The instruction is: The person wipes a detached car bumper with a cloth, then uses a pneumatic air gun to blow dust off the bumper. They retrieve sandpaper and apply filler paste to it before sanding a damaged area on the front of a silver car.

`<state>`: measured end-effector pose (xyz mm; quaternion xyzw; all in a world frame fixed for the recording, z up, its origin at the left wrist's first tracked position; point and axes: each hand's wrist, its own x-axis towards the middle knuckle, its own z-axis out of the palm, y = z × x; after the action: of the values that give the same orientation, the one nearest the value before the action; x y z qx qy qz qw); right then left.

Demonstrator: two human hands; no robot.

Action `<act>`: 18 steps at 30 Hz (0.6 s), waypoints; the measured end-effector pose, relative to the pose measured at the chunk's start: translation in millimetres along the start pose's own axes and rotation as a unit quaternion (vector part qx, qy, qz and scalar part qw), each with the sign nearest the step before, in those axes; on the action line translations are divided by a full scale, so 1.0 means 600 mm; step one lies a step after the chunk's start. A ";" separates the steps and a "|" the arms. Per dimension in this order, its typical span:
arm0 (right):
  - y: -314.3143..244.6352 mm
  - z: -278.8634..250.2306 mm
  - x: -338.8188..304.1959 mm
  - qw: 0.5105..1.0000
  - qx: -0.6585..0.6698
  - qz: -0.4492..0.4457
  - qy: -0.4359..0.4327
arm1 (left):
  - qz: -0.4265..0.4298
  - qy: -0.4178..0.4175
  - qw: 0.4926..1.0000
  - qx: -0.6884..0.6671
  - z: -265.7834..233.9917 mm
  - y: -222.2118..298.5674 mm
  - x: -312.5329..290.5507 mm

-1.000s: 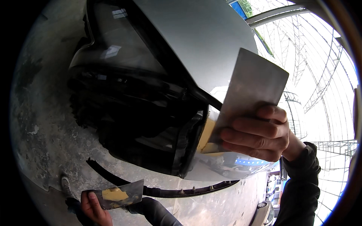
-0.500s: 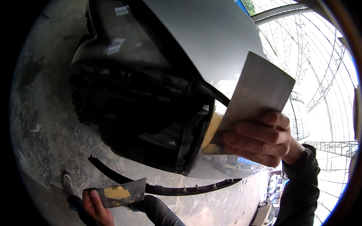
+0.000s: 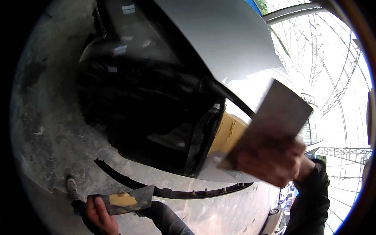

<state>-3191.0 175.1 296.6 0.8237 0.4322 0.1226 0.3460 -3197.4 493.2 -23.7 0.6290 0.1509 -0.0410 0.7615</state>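
Observation:
My right hand point(image 3: 272, 160), smeared by motion, grips a flat metal putty spreader point(image 3: 280, 111) beside the car's silver body panel point(image 3: 223, 43). Yellow-tan body filler point(image 3: 228, 133) coats part of that panel next to the dark opening, with ridges on its surface; the spreader covers its right side. Whether the blade's edge touches the panel I cannot tell. Low at the left, my left hand point(image 3: 101, 215) is closed on a second flat metal plate point(image 3: 143, 197), thumb on top. A lump of yellow filler point(image 3: 123, 199) lies on this plate.
A long dark trim strip point(image 3: 180, 194) with small clips lies on the stained concrete floor point(image 3: 43, 156) below the car. The car's dark window point(image 3: 137, 35) and black open cavity point(image 3: 145, 105) fill the middle. Another car point(image 3: 274, 221) stands at the lower right.
My right hand and its spreader have moved down and slightly right, uncovering more of the filler on the panel. The left hand with its plate has barely shifted.

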 end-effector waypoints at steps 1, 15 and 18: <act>-0.019 -0.016 -0.003 0.999 -0.012 0.030 0.027 | 0.010 -0.007 1.000 -0.002 -0.005 0.010 0.006; -0.180 -0.139 0.154 0.296 0.731 0.549 0.277 | 0.192 -0.507 0.833 0.107 0.117 0.372 0.098; -0.194 -0.152 0.143 0.309 0.713 0.607 0.169 | 0.205 -0.489 0.836 0.141 0.127 0.393 0.099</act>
<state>-3258.1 330.7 276.2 0.7428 -0.2206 0.0789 -0.6273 -3067.6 475.3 194.9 0.6441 -0.3810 -0.2075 0.6300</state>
